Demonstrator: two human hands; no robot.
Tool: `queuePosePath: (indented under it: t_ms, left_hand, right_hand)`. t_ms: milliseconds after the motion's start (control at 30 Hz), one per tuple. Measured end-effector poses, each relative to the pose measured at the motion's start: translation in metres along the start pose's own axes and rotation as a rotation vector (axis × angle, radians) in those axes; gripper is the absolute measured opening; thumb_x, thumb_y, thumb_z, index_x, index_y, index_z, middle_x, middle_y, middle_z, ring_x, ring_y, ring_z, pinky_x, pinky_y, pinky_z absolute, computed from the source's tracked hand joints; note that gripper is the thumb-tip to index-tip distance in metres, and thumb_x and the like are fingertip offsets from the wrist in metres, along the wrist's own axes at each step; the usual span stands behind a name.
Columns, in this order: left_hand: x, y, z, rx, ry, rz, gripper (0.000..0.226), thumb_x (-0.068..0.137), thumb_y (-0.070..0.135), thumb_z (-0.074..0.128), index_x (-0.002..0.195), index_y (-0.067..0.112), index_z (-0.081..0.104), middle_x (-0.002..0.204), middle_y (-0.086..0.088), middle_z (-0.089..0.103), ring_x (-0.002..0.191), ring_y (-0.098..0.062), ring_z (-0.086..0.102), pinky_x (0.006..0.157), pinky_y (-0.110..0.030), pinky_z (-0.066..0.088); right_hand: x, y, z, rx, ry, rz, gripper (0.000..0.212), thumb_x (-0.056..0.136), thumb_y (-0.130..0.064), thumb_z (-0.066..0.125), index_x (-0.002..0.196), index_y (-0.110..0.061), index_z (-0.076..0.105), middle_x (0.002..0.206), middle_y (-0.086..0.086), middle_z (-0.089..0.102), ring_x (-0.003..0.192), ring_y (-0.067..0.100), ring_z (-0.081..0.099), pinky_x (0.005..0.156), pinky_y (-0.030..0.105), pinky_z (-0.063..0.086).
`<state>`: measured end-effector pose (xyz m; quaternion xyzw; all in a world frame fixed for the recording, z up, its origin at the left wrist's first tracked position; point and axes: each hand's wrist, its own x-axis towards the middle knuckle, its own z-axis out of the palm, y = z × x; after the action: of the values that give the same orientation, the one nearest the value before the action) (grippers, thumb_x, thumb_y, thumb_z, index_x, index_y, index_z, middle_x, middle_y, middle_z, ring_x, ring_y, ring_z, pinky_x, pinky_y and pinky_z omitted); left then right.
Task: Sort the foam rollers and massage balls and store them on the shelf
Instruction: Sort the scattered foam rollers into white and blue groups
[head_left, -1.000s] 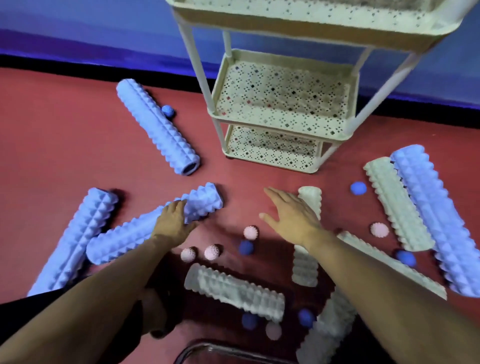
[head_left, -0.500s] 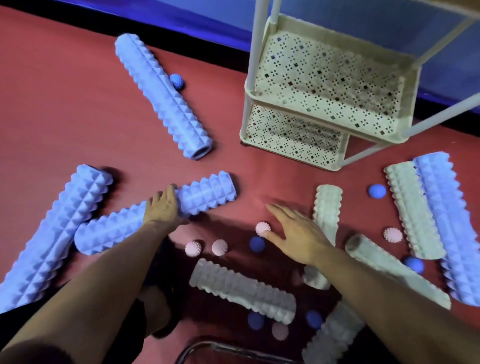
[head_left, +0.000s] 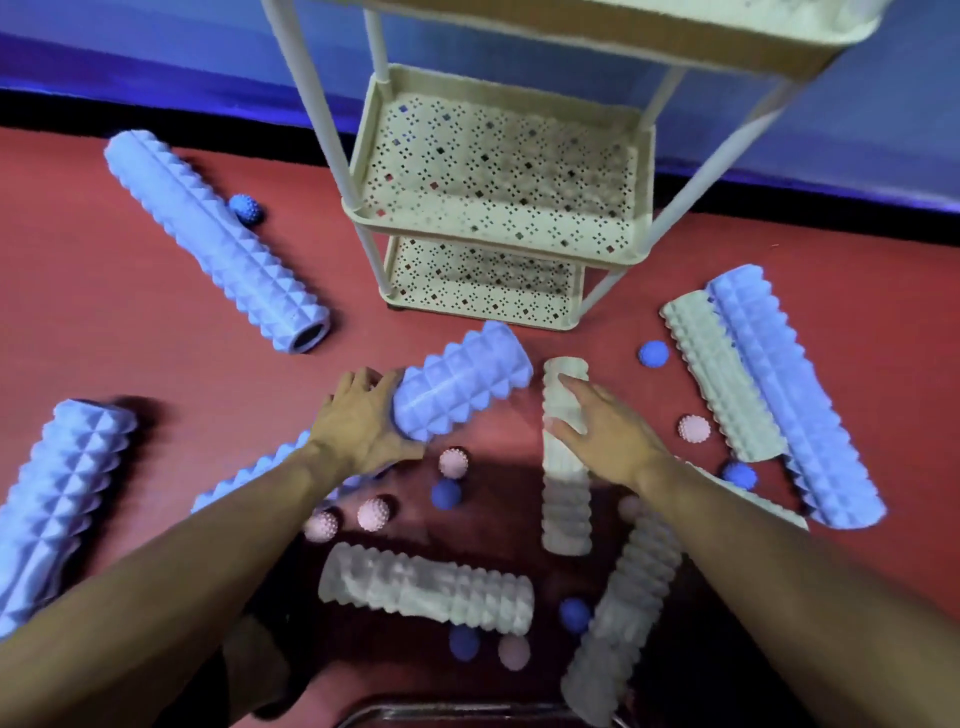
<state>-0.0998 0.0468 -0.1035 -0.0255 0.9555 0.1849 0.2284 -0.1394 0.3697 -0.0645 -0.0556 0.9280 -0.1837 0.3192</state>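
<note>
My left hand (head_left: 363, 423) grips a blue spiked foam roller (head_left: 460, 387), whose far end is raised off the red floor and points at the shelf. My right hand (head_left: 605, 439) hovers open, fingers spread, over a pale green roller (head_left: 566, 512) lying lengthwise. The cream perforated shelf (head_left: 498, 176) stands just beyond, with its lowest tier (head_left: 483, 280) near the floor. More blue rollers lie at the left (head_left: 218, 241) (head_left: 52, 499) and the right (head_left: 795, 395). Pink balls (head_left: 453, 462) (head_left: 693, 429) and blue balls (head_left: 445, 493) (head_left: 653, 354) are scattered around.
Pale green rollers lie near me (head_left: 431, 587) (head_left: 623, 608) and at the right (head_left: 722, 374). A small blue ball (head_left: 245, 209) rests beside the far left roller. A blue wall with a black skirting (head_left: 156, 111) runs behind the shelf. A metal bar (head_left: 467, 712) crosses the bottom edge.
My left hand has lifted the blue roller's far end and swung it right toward the shelf. My right hand has moved from the pink ball to above the pale green roller.
</note>
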Motion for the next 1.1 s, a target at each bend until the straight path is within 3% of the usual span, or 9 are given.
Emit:
queuePosePath:
  t_ms: [167, 267, 400, 500, 667, 800, 833, 933, 1100]
  left_hand:
    - [0.029, 0.122, -0.004, -0.301, -0.224, -0.020, 0.051, 0.062, 0.068, 0.074, 0.101, 0.037, 0.065, 0.093, 0.011, 0.071, 0.091, -0.016, 0.069, 0.080, -0.032, 0.055]
    - [0.039, 0.182, 0.008, -0.512, -0.320, 0.032, 0.015, 0.073, 0.050, 0.084, 0.082, 0.047, 0.072, 0.090, 0.017, 0.075, 0.092, -0.009, 0.070, 0.087, -0.031, 0.057]
    - [0.052, 0.236, 0.036, -0.622, -0.348, 0.017, 0.024, 0.071, 0.052, 0.085, 0.084, 0.034, 0.077, 0.084, 0.017, 0.076, 0.084, -0.003, 0.071, 0.081, -0.025, 0.057]
    - [0.061, 0.260, 0.054, -0.616, -0.399, 0.002, 0.037, 0.067, 0.062, 0.081, 0.090, 0.033, 0.077, 0.088, 0.013, 0.077, 0.088, -0.006, 0.072, 0.084, -0.029, 0.059]
    - [0.068, 0.272, 0.066, -0.679, -0.431, -0.063, 0.046, 0.065, 0.066, 0.081, 0.099, 0.035, 0.076, 0.096, 0.017, 0.076, 0.091, -0.003, 0.071, 0.080, -0.023, 0.054]
    - [0.070, 0.282, 0.072, -0.748, -0.436, -0.073, 0.040, 0.073, 0.052, 0.085, 0.104, 0.029, 0.076, 0.100, 0.014, 0.077, 0.096, -0.005, 0.072, 0.087, -0.028, 0.056]
    - [0.069, 0.285, 0.072, -0.758, -0.432, -0.073, 0.036, 0.074, 0.048, 0.086, 0.102, 0.028, 0.076, 0.098, 0.014, 0.077, 0.096, -0.005, 0.072, 0.087, -0.026, 0.057]
    - [0.068, 0.294, 0.074, -0.800, -0.391, -0.099, 0.023, 0.074, 0.041, 0.088, 0.091, 0.031, 0.076, 0.093, 0.016, 0.077, 0.091, -0.002, 0.072, 0.083, -0.023, 0.057]
    - [0.061, 0.303, 0.072, -0.846, -0.372, -0.088, 0.019, 0.077, 0.036, 0.086, 0.094, 0.031, 0.078, 0.096, 0.011, 0.078, 0.094, -0.004, 0.072, 0.080, -0.020, 0.057]
  right_hand:
    - [-0.014, 0.110, -0.036, 0.126, 0.082, 0.256, 0.074, 0.087, -0.063, 0.056, 0.151, -0.030, 0.038, 0.151, 0.008, 0.047, 0.135, 0.026, 0.048, 0.113, 0.041, 0.039]
    - [-0.013, 0.171, -0.053, 0.234, 0.160, 0.356, 0.070, 0.090, -0.047, 0.068, 0.148, -0.016, 0.044, 0.144, 0.012, 0.053, 0.124, 0.030, 0.057, 0.108, 0.037, 0.042]
    - [0.006, 0.242, -0.065, 0.286, 0.197, 0.467, 0.083, 0.077, -0.060, 0.073, 0.142, -0.015, 0.047, 0.136, 0.015, 0.059, 0.121, 0.031, 0.058, 0.100, 0.038, 0.046]
    - [0.020, 0.273, -0.060, 0.332, 0.163, 0.517, 0.078, 0.082, -0.049, 0.076, 0.143, -0.014, 0.044, 0.133, 0.014, 0.058, 0.118, 0.031, 0.058, 0.089, 0.036, 0.047]
    - [0.036, 0.303, -0.035, 0.243, 0.139, 0.541, 0.082, 0.071, -0.065, 0.074, 0.134, -0.020, 0.044, 0.130, 0.009, 0.040, 0.127, 0.028, 0.042, 0.102, 0.039, 0.045]
    - [0.042, 0.304, -0.023, 0.515, 0.099, 0.538, 0.081, 0.081, -0.030, 0.082, 0.137, -0.026, 0.024, 0.107, 0.014, 0.060, 0.070, 0.028, 0.067, 0.054, 0.039, 0.059]
    - [0.042, 0.300, -0.024, 0.559, 0.065, 0.510, 0.087, 0.081, -0.024, 0.082, 0.140, -0.032, 0.018, 0.105, 0.014, 0.062, 0.066, 0.026, 0.066, 0.054, 0.038, 0.058]
    - [0.051, 0.299, -0.017, 0.467, 0.034, 0.364, 0.111, 0.072, -0.029, 0.087, 0.154, -0.036, 0.012, 0.132, 0.000, 0.056, 0.105, 0.024, 0.058, 0.086, 0.036, 0.047]
    - [0.037, 0.283, -0.008, 0.512, -0.102, 0.146, 0.113, 0.062, -0.041, 0.083, 0.156, -0.026, 0.022, 0.141, 0.002, 0.053, 0.126, 0.026, 0.054, 0.107, 0.041, 0.043]
